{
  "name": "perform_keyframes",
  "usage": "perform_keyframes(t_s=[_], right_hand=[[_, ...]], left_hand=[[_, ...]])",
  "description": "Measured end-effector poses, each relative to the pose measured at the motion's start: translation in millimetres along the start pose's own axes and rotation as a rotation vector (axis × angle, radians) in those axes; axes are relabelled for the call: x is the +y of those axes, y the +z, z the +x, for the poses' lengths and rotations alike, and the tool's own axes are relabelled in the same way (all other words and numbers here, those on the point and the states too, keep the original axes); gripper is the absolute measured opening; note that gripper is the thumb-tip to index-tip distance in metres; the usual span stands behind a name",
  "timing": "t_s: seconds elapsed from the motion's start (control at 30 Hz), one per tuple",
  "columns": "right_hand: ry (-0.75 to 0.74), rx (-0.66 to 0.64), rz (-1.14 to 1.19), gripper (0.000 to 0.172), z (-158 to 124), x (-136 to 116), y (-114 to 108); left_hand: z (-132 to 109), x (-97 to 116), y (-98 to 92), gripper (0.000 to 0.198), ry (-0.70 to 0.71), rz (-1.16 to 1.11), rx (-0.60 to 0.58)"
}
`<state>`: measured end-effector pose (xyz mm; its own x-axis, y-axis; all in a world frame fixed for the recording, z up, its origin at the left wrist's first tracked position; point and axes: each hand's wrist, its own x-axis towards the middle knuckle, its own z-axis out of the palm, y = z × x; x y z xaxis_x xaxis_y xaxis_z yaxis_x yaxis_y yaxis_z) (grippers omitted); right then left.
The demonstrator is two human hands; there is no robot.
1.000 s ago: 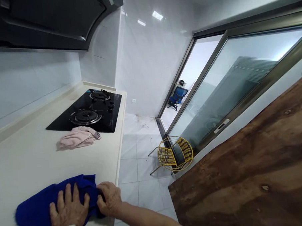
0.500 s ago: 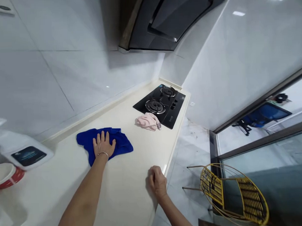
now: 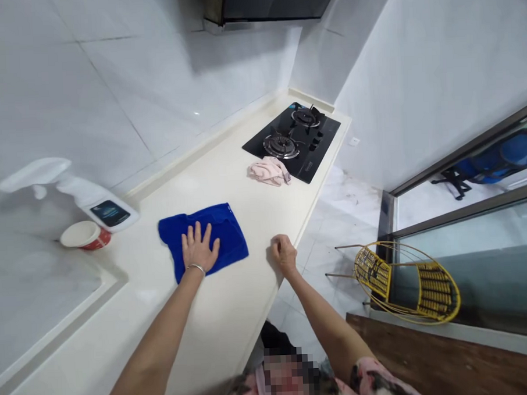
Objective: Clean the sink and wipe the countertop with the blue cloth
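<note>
A blue cloth (image 3: 221, 234) lies spread on the cream countertop (image 3: 234, 315). My left hand (image 3: 198, 250) presses flat on the cloth with fingers stretched and apart; a bracelet circles the wrist. My right hand (image 3: 284, 255) rests curled on the counter's front edge, to the right of the cloth, with nothing seen in it. A pink cloth (image 3: 269, 171) lies crumpled farther along the counter, beside the black gas hob (image 3: 293, 139).
A white spray bottle (image 3: 77, 194) and a red-and-white bowl (image 3: 85, 235) stand at the back left, near a recess in the counter (image 3: 36, 306). A range hood (image 3: 272, 4) hangs above. A yellow wire chair (image 3: 407, 281) stands on the tiled floor by a sliding glass door (image 3: 480, 258).
My right hand left the blue cloth and went to the counter's edge. My left hand has slid the cloth along the counter. The view swung left, showing the bottle and bowl.
</note>
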<state>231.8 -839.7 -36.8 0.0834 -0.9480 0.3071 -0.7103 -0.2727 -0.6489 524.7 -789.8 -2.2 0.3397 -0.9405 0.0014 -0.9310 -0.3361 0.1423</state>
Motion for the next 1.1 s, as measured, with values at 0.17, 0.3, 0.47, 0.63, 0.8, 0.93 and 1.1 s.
perform_keyframes(t_s=[0.17, 0.3, 0.47, 0.63, 0.8, 0.93, 1.1], right_hand=[[0.02, -0.035, -0.02, 0.023, -1, -2, -3], [0.015, -0.015, 0.021, 0.024, -2, -1, -1], [0.163, 0.137, 0.225, 0.029, 1, 7, 1], [0.225, 0.321, 0.325, 0.03, 2, 12, -1], [0.077, 0.311, 0.285, 0.024, 0, 8, -2], [-0.024, 0.261, 0.228, 0.018, -3, 7, -5], [-0.045, 0.227, 0.203, 0.019, -6, 10, -7]], left_hand=[[-123, 26, 2.5, 0.065, 0.17, -0.072, -0.012], [-203, 50, 10.6, 0.066, 0.373, -0.151, -0.001], [-191, 83, 16.7, 0.066, 0.574, -0.229, -0.035], [-81, 123, 20.9, 0.056, 0.551, -0.295, -0.074], [29, 144, 26.7, 0.057, 0.401, -0.273, -0.035], [98, 133, 25.8, 0.06, 0.304, -0.245, -0.035], [155, 68, 13.7, 0.063, 0.128, -0.176, -0.007]])
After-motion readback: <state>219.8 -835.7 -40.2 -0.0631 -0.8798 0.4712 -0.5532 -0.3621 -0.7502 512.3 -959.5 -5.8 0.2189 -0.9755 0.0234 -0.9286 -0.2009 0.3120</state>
